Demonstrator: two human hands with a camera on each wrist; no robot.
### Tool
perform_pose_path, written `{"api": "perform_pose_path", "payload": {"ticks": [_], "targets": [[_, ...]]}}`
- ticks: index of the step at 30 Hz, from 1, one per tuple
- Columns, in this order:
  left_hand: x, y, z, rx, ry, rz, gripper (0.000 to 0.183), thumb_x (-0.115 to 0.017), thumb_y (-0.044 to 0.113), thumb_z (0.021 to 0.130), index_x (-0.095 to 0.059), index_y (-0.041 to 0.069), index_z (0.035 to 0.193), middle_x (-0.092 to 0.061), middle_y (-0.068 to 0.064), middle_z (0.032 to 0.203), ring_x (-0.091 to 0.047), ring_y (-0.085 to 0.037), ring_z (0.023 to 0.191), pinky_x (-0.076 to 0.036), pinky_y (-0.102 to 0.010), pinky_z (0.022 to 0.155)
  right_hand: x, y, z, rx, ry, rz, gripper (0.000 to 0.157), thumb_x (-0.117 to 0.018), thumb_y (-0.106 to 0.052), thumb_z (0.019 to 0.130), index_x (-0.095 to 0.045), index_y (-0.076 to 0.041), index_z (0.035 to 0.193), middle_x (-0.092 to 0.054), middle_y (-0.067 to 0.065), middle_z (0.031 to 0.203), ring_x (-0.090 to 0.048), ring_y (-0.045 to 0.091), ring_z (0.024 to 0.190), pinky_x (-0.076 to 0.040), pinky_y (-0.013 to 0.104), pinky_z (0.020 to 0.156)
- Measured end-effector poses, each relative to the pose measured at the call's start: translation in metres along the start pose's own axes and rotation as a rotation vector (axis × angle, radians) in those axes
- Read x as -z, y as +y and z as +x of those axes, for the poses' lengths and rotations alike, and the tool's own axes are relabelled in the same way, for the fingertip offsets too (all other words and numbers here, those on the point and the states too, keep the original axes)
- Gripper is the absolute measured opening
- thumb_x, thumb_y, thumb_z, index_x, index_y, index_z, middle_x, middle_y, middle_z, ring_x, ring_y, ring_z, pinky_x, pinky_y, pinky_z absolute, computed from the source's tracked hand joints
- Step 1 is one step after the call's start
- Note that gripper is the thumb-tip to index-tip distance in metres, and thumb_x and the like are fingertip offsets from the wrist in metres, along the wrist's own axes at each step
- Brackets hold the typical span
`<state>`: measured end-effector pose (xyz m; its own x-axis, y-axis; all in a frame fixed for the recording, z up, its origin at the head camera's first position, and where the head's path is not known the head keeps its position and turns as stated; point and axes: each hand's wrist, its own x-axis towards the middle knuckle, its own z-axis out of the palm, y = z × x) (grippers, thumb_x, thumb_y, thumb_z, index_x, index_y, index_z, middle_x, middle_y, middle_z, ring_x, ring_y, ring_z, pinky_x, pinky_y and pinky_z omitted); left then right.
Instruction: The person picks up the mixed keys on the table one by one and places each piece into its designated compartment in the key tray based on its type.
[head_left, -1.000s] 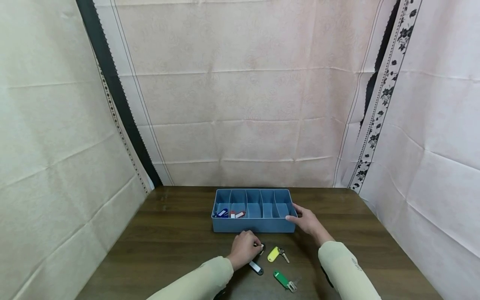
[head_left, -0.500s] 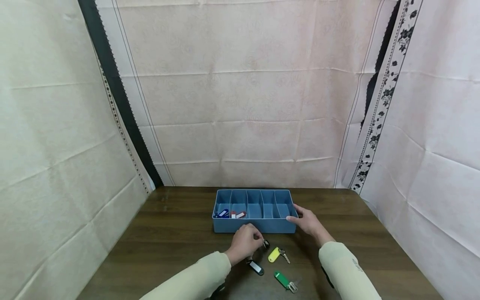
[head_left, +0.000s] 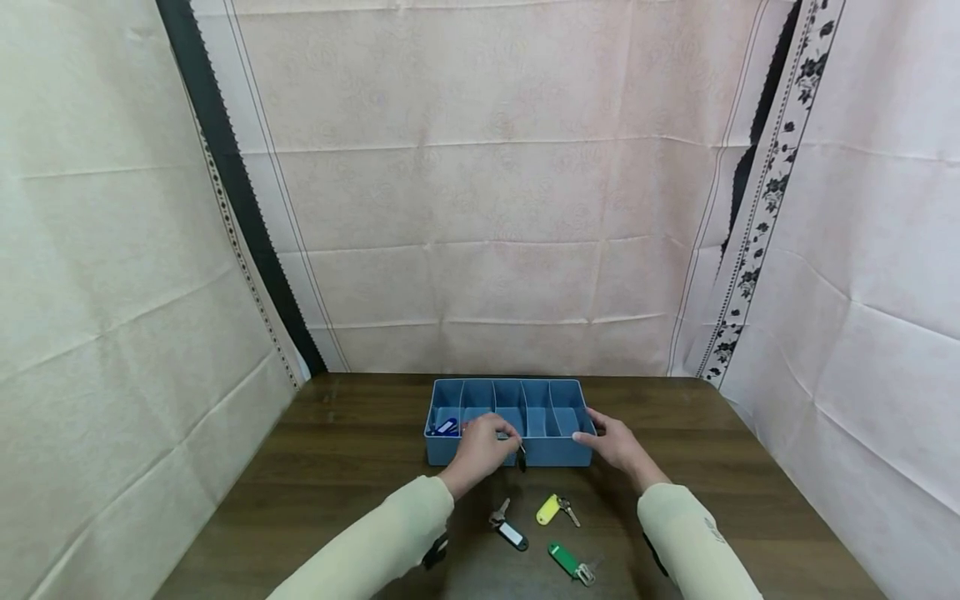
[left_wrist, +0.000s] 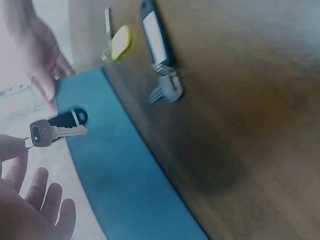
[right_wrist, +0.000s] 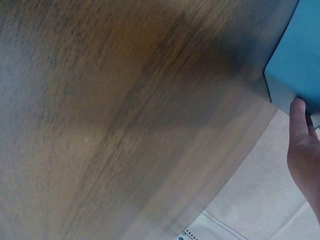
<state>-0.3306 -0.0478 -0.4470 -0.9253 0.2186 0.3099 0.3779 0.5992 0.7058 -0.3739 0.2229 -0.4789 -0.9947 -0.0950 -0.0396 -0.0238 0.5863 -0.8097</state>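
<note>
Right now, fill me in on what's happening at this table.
A person's left hand pinches a key with a dark tag at the front of a blue divided box, while the right hand holds the box's right end. A blue tag lies in the leftmost compartment. On the table in front lie three more tagged keys: black, yellow and green.

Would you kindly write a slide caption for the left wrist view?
Left hand holds a black-tagged key near a blue box.
</note>
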Motion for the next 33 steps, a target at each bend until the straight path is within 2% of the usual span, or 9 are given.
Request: {"api": "perform_pose_path", "payload": {"ticks": [5,11,13,17,18,20,24,30,33], "targets": [[0.005,-0.001,0.014,0.048,0.046,-0.056,0.009,-0.072,0.020,0.091,-0.075,0.019,0.083,-0.063,0.003,0.099,-0.058,-0.020,0.098,-0.052,-0.042,0.086,0.000,0.000,0.000,-0.005,0.003,-0.005,0.082,-0.067,-0.045,0.093,-0.030,-0.007,0.155,-0.039,0.030,0.149,-0.040,0.049,0.134,-0.037,0.062,0.103],[0.012,-0.001,0.034,0.068,0.117,-0.078,0.011,-0.070,0.020,0.093,-0.075,0.014,0.086,-0.064,-0.001,0.102,-0.056,-0.019,0.092,-0.051,-0.038,0.077,0.000,-0.001,0.001,-0.012,0.002,-0.015,0.073,-0.064,-0.036,0.097,-0.031,-0.008,0.155,-0.041,0.030,0.147,-0.041,0.049,0.133,-0.038,0.062,0.102],[0.013,-0.001,0.041,0.074,0.135,-0.086,0.011,-0.069,0.019,0.093,-0.076,0.012,0.088,-0.063,-0.003,0.103,-0.057,-0.019,0.084,-0.052,-0.036,0.071,0.000,0.000,0.001,-0.014,0.005,-0.017,0.073,-0.064,-0.037,0.097,-0.031,-0.008,0.155,-0.041,0.029,0.147,-0.041,0.048,0.132,-0.038,0.062,0.102],[0.013,-0.002,0.052,0.121,0.155,-0.131,0.012,-0.067,0.019,0.094,-0.074,0.010,0.092,-0.060,-0.005,0.108,-0.055,-0.020,0.059,-0.051,-0.032,0.050,0.000,0.001,0.002,-0.003,0.008,-0.015,0.076,-0.066,-0.041,0.095,-0.032,-0.008,0.155,-0.042,0.028,0.147,-0.042,0.047,0.132,-0.038,0.061,0.103],[0.013,-0.002,0.054,0.131,0.161,-0.138,0.011,-0.067,0.019,0.094,-0.074,0.010,0.091,-0.060,-0.005,0.108,-0.055,-0.021,0.059,-0.051,-0.032,0.048,-0.001,0.000,0.002,-0.001,0.007,-0.014,0.077,-0.066,-0.043,0.094,-0.032,-0.008,0.155,-0.042,0.028,0.147,-0.042,0.047,0.132,-0.038,0.061,0.103],[0.012,-0.003,0.059,0.157,0.170,-0.137,0.011,-0.068,0.021,0.095,-0.074,0.013,0.090,-0.060,-0.004,0.107,-0.056,-0.020,0.066,-0.052,-0.032,0.052,-0.001,0.000,0.002,-0.003,0.008,-0.009,0.079,-0.066,-0.045,0.093,-0.032,-0.008,0.155,-0.042,0.028,0.147,-0.042,0.047,0.133,-0.038,0.061,0.103],[0.010,-0.003,0.065,0.160,0.195,-0.091,0.012,-0.068,0.021,0.094,-0.075,0.012,0.089,-0.061,-0.001,0.103,-0.055,-0.018,0.085,-0.052,-0.035,0.070,-0.002,-0.001,0.001,-0.014,0.014,-0.004,0.079,-0.067,-0.045,0.093,-0.032,-0.010,0.155,-0.042,0.027,0.148,-0.042,0.046,0.133,-0.037,0.061,0.104],[0.007,-0.006,0.071,0.181,0.194,-0.069,0.011,-0.067,0.021,0.094,-0.075,0.014,0.090,-0.061,-0.001,0.098,-0.056,-0.017,0.077,-0.051,-0.033,0.067,-0.001,0.001,0.003,-0.024,0.017,-0.007,0.079,-0.068,-0.045,0.092,-0.033,-0.011,0.155,-0.042,0.026,0.149,-0.041,0.047,0.134,-0.037,0.062,0.103],[0.006,-0.009,0.074,0.185,0.201,-0.058,0.010,-0.067,0.021,0.093,-0.075,0.015,0.089,-0.062,-0.002,0.098,-0.056,-0.017,0.078,-0.051,-0.033,0.067,0.000,0.001,0.004,-0.030,0.020,-0.008,0.081,-0.068,-0.047,0.091,-0.034,-0.012,0.155,-0.041,0.026,0.149,-0.041,0.047,0.134,-0.037,0.062,0.104]]}}
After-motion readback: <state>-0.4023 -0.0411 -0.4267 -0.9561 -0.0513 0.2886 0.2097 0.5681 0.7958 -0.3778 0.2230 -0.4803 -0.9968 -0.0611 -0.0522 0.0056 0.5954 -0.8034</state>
